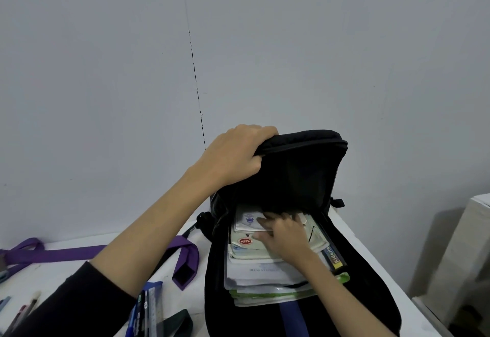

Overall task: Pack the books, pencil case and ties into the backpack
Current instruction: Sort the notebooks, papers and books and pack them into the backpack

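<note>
A black backpack (371, 291) lies open on the white table (66, 270). My left hand (236, 153) grips its upper flap and holds it up. A stack of books (254, 278) sits inside the main compartment. My right hand (283, 236) rests on top of the stack, fingers spread toward the bag's far end. A purple tie (66, 253) stretches across the table left of the bag, its wide end (185, 267) near the backpack. A clear pencil case (144, 312) with pens and a ruler lies at the lower left, beside a dark green tie (177, 323).
A grey wall stands right behind the table. More pens (25, 310) lie at the far left edge. A white box-like object (461, 257) stands off the table's right side, past the table edge.
</note>
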